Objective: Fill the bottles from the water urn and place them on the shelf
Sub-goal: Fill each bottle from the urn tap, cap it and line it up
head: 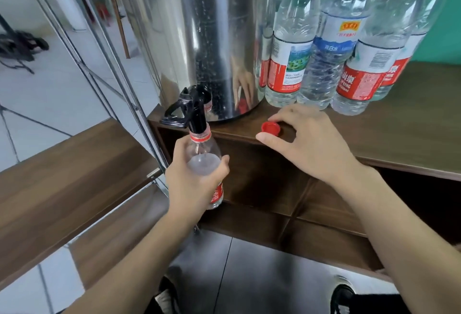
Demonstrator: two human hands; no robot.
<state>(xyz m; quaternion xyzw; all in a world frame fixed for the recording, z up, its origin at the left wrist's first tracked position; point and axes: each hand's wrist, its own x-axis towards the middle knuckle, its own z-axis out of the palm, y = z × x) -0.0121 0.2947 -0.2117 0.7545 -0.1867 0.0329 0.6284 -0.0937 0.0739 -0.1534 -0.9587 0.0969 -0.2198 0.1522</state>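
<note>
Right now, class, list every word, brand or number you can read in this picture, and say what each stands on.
"山泉": red label of the front right bottle.
"SPRING": same label, beneath it.
"纯净水", faint: blue-labelled bottle; its red and yellow logo is too blurred to read.
Fine print on the white and red label of the landscape bottle: too small.
Label of the bottle in the left hand: mostly hidden, unreadable.

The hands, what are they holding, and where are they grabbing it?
The left hand grips the open bottle around its middle, under the urn's black tap. The right hand holds nothing; its fingers touch the red cap on the shelf top.
</note>
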